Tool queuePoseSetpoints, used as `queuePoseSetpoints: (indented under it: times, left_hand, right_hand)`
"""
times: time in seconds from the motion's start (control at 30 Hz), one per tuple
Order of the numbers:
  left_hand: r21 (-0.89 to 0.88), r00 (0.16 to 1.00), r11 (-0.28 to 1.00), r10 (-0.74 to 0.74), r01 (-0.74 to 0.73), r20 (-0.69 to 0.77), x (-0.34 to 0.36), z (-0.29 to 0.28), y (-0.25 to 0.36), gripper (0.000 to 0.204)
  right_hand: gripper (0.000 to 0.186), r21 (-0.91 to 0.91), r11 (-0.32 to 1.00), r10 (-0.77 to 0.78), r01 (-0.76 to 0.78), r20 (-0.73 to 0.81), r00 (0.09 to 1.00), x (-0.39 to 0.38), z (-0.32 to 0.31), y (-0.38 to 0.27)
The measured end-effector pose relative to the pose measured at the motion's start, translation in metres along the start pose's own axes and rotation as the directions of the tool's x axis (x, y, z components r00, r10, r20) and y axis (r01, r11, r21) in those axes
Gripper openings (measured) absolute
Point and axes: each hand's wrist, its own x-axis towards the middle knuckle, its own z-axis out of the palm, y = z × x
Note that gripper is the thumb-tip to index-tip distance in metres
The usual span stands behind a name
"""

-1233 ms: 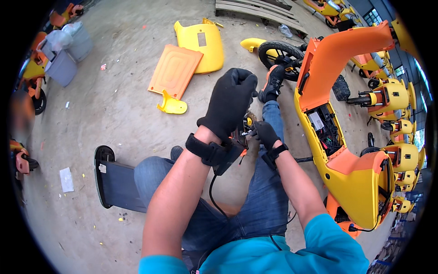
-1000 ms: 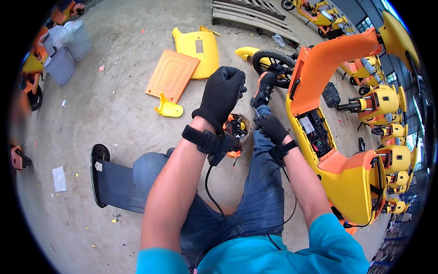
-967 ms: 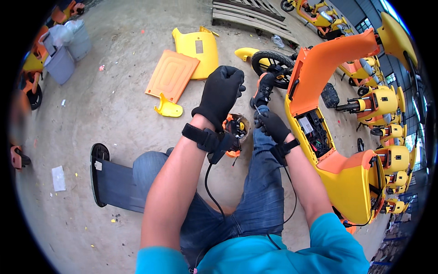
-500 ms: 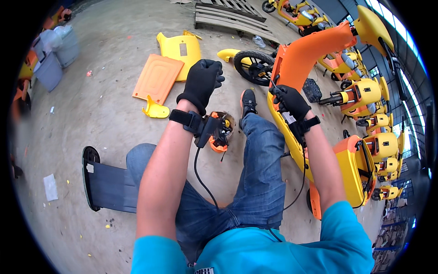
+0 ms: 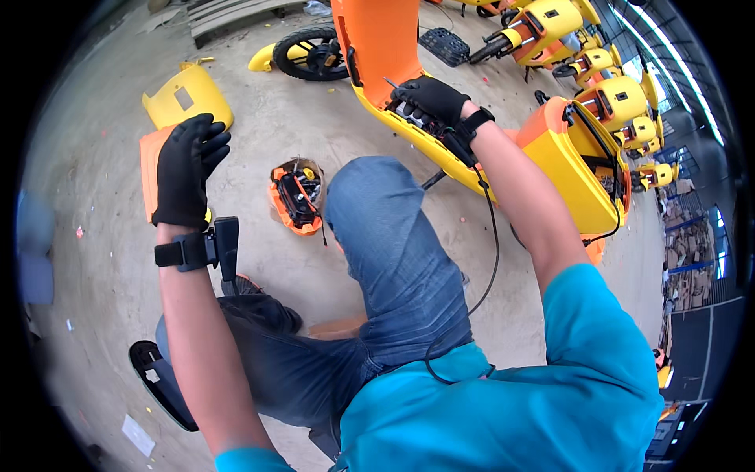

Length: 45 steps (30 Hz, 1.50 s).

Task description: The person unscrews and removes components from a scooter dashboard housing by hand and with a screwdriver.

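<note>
My left hand [image 5: 189, 169], in a black glove, is raised in the air at the left, its fingers loosely bent and apart, with nothing seen in it. Behind it an orange panel [image 5: 149, 169] and a yellow body panel [image 5: 200, 94] lie on the floor. My right hand [image 5: 434, 101], also gloved, is closed around a thin dark rod-shaped tool [image 5: 391, 82] whose tip sticks out to the left. That hand is over the uncovered footwell of a yellow scooter frame [image 5: 464, 169], below its orange front shield [image 5: 385, 47]. Dark parts in the footwell are partly hidden by the hand.
An open orange container [image 5: 283, 208] of tools and small parts stands left of my knee. A black wheel [image 5: 311, 55] lies near the front shield. A dark seat-like part [image 5: 153, 370] is at lower left. More yellow scooters [image 5: 550, 20] stand at the right, a wooden pallet [image 5: 228, 17] behind.
My view has shifted, and I am now lower with one knee bent beside the scooter. My right hand has moved down to the footwell with the tool. My left hand's fingers have loosened from a fist.
</note>
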Motion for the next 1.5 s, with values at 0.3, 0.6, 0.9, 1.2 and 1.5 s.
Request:
queuePoseSetpoints:
  times: [0.3, 0.6, 0.9, 1.2, 1.5]
  left_hand:
    - [0.002, 0.999, 1.000, -0.027, 0.027, 0.020, 0.010, 0.012, -0.011, 0.028]
    - [0.194, 0.999, 0.981, -0.034, 0.028, 0.024, 0.000, 0.031, -0.015, 0.026]
    - [0.245, 0.999, 0.969, -0.011, 0.003, 0.031, -0.016, 0.038, 0.001, 0.035]
    - [0.337, 0.999, 0.942, 0.010, 0.004, -0.040, -0.044, 0.022, 0.025, 0.034]
    - [0.101, 0.983, 0.990, -0.082, 0.099, -0.162, -0.051, -0.010, 0.039, 0.034]
  right_hand:
    - [0.018, 0.597, 0.756, 0.256, -0.269, 0.109, 0.961, 0.040, 0.027, 0.027]
    - [0.024, 0.544, 0.828, 0.135, -0.140, 0.049, 0.990, 0.101, 0.016, -0.079]
    - [0.035, -0.073, 0.989, -0.140, 0.128, -0.194, 0.971, 0.196, 0.023, -0.142]
    - [0.030, 0.453, 0.890, -0.037, 0.052, -0.043, 0.998, 0.287, 0.107, -0.182]
    - [0.018, 0.952, 0.129, 0.140, -0.277, 0.259, 0.956, 0.383, 0.239, -0.177]
